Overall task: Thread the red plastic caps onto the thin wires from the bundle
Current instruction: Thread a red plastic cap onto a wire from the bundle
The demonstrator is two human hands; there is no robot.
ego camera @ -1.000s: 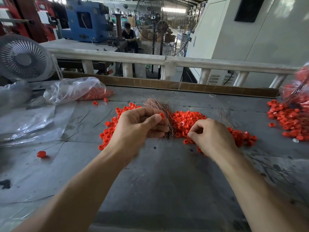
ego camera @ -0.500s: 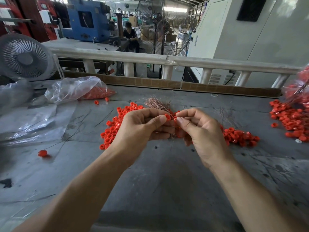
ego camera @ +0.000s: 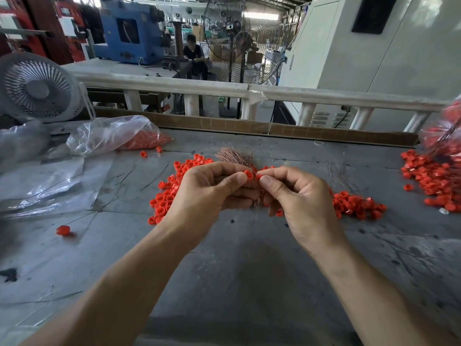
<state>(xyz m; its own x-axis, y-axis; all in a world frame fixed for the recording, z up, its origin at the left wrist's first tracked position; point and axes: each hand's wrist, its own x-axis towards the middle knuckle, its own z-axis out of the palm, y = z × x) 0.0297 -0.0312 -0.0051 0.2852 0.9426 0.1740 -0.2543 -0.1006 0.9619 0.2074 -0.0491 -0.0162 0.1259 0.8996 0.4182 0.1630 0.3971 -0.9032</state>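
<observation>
Above the middle of the grey metal worktop (ego camera: 239, 283), the left hand (ego camera: 212, 193) curls its fingers round a bundle of thin copper-coloured wires (ego camera: 234, 156). The bundle's long axis runs roughly from the near edge toward the far edge, its splayed tips fanning out above the fist toward the far edge and its short lower ends showing below the fingers. That hand's thumb and forefinger also pinch a small red plastic ring-shaped cap (ego camera: 248, 174), its open bore facing right. The right hand (ego camera: 299, 196) sits just beside it, thumb and forefinger pressed on a second red cap (ego camera: 259, 176); whether a wire runs through it cannot be told. A heap of loose red caps (ego camera: 169, 193) lies on the worktop behind both hands, spreading toward the right edge.
</observation>
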